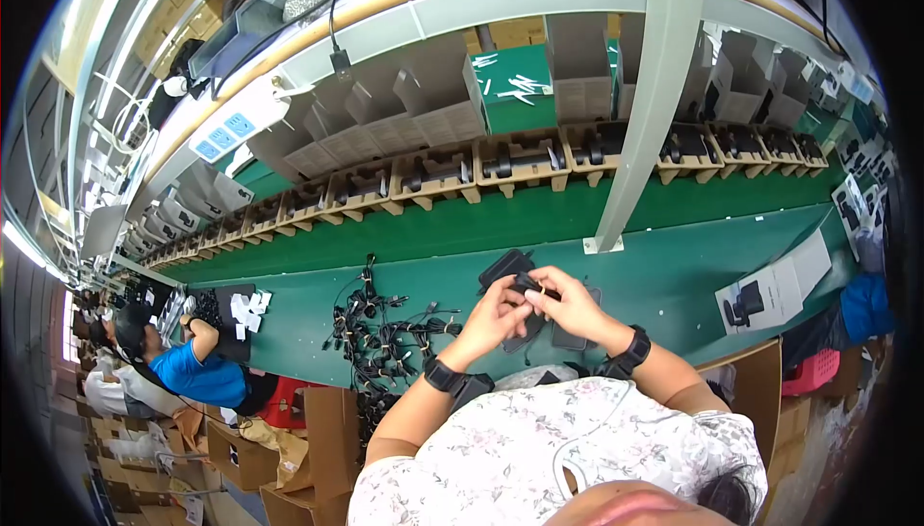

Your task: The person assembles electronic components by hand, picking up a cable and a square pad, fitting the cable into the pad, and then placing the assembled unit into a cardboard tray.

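Observation:
Both my hands meet over the green bench, fingers curled together in a pinch. My left hand (pixel 497 316) and my right hand (pixel 574 307) grip a small black piece (pixel 525 282) with a thin tan strip by the right fingers. It looks like a bundled cable, but the fingers cover much of it. Just beyond the left fingers lies a flat black case (pixel 506 267). Another dark flat case (pixel 576 332) rests under my right hand, and more dark items partly show beneath my hands. Black cables (pixel 375 333) with tan ties are heaped to the left.
A row of brown cardboard trays (pixel 435 179) holding black parts runs along the raised far ledge. A pale metal post (pixel 643 112) stands on the bench beyond my right hand. A white printed box (pixel 770 285) lies at right. A co-worker in blue (pixel 204 372) sits at left.

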A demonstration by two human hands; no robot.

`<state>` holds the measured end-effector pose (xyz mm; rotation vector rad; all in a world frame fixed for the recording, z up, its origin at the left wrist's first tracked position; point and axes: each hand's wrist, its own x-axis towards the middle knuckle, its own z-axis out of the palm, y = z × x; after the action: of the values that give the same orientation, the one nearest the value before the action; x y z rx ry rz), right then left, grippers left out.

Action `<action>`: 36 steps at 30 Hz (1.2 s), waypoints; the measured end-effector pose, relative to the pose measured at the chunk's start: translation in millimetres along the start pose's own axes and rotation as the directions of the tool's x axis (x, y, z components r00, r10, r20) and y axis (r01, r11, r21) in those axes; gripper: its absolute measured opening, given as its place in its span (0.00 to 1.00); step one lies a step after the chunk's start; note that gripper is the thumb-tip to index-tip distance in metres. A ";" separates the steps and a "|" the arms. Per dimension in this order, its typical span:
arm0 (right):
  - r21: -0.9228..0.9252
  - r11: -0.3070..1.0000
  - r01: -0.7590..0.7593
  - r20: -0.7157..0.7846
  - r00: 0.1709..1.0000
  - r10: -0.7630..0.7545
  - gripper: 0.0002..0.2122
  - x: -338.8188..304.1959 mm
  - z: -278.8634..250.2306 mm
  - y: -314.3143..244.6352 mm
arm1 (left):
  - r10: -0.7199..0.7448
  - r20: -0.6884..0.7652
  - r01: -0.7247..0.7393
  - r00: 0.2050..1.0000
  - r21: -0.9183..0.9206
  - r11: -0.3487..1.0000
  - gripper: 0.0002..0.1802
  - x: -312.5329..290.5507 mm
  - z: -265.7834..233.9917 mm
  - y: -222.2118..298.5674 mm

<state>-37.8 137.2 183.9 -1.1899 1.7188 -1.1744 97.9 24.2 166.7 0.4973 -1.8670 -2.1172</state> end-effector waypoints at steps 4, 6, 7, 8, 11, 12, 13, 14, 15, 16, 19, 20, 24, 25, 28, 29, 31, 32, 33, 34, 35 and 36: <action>0.589 0.800 0.116 -0.182 0.983 -0.009 0.13 6.5 17.5 8.1 | -0.188 -0.090 0.122 0.978 -0.488 0.864 0.24 9.1 37.5 1.1; 0.846 0.532 0.037 -0.219 0.933 0.284 0.11 9.0 12.2 -10.0 | -0.297 -0.144 0.124 0.944 -0.678 0.724 0.23 12.6 39.1 -1.7; 0.855 0.517 0.025 -0.186 0.947 0.261 0.12 10.7 3.2 -7.3 | -0.222 0.130 0.256 0.966 -0.565 0.785 0.22 12.9 31.5 -6.0; 0.865 0.502 0.009 -0.152 0.957 0.246 0.12 9.8 -9.7 -1.0 | -0.166 0.407 0.347 0.898 -0.424 0.836 0.20 11.4 23.2 -13.1; 0.897 0.441 0.036 -0.109 0.984 0.142 0.15 -0.2 -33.3 10.3 | -0.167 0.603 0.416 0.780 -0.300 0.858 0.16 -0.2 -0.5 -43.5; 0.795 0.606 0.029 -0.131 0.983 0.125 0.14 -6.2 -35.2 4.9 | -0.188 0.533 0.397 0.825 -0.310 0.864 0.13 1.1 -2.0 -50.7; 0.662 0.749 0.018 -0.142 0.985 0.101 0.14 -13.1 -34.8 -0.8 | -0.200 0.542 0.422 0.816 -0.324 0.846 0.13 1.2 2.2 -55.9; 0.500 0.866 0.021 -0.149 0.987 0.063 0.13 -12.0 -34.7 -1.4 | -0.191 0.514 0.405 0.836 -0.344 0.847 0.12 11.3 2.4 -57.3; 0.499 0.866 0.007 -0.153 0.985 0.080 0.13 -13.3 -28.5 5.4 | -0.180 0.485 0.385 0.856 -0.363 0.848 0.11 17.7 3.6 -58.9; 0.027 0.979 0.201 -0.255 0.948 -0.188 0.14 -16.5 -17.8 16.6 | -0.181 0.494 0.394 0.850 -0.370 0.841 0.11 21.8 8.3 -61.4; -0.815 0.438 0.380 -0.004 0.752 -0.659 0.14 -32.6 2.7 30.1 | -0.237 0.378 0.308 0.895 -0.140 0.941 0.10 30.1 27.6 -62.7; -0.723 0.648 0.238 -0.119 0.882 -0.456 0.15 -43.0 5.0 30.2 | -0.235 0.385 0.311 0.893 -0.148 0.939 0.10 30.0 29.8 -60.4; -0.511 0.824 -0.245 -0.312 0.946 0.088 0.15 -57.5 -21.8 37.2 | -0.198 0.513 0.324 0.835 -0.168 0.931 0.12 30.9 27.1 -54.7; -0.565 0.757 -0.327 -0.387 0.916 0.107 0.14 -55.0 -38.0 42.5 | -0.182 0.448 0.285 0.875 -0.172 0.943 0.13 32.9 21.0 -57.1; -0.550 0.751 -0.364 -0.537 0.844 0.016 0.11 -43.1 -104.0 72.3 | -0.145 0.312 0.209 0.939 -0.181 0.961 0.17 41.9 4.6 -67.5; -0.529 0.774 -0.348 -0.586 0.810 -0.036 0.11 -32.9 -125.0 80.2 | -0.152 0.301 0.205 0.941 -0.153 0.967 0.17 44.0 1.1 -78.0; -0.494 0.804 -0.330 -0.598 0.801 -0.039 0.11 0.2 -159.9 72.2 | -0.174 0.263 0.206 0.949 -0.097 0.974 0.19 43.8 -4.2 -96.4; -0.562 0.767 -0.310 -0.566 0.821 -0.082 0.11 19.8 -174.8 67.4 | -0.182 0.254 0.214 0.950 -0.104 0.971 0.19 43.7 -5.2 -100.6; -0.625 0.723 -0.296 -0.536 0.835 -0.122 0.11 37.2 -188.6 65.4 | -0.203 0.233 0.232 0.951 -0.106 0.967 0.18 42.9 -4.6 -104.1; -0.733 0.676 -0.074 -0.421 0.830 -0.366 0.12 56.2 -202.1 71.9 | -0.226 0.211 0.252 0.951 -0.106 0.962 0.18 40.9 -3.0 -107.2; -0.811 0.568 0.141 -0.280 0.759 -0.588 0.14 76.1 -215.3 78.3 | -0.245 0.191 0.268 0.951 -0.106 0.958 0.17 40.0 -2.3 -109.2; -0.834 0.551 -0.029 -0.361 0.784 -0.505 0.15 98.8 -222.9 85.2 | -0.251 0.182 0.273 0.951 -0.108 0.956 0.17 39.0 -3.2 -111.8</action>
<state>-294.8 117.6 168.3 -1.7982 2.8328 -0.9393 66.4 19.4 52.6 0.5827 -1.8152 -2.5089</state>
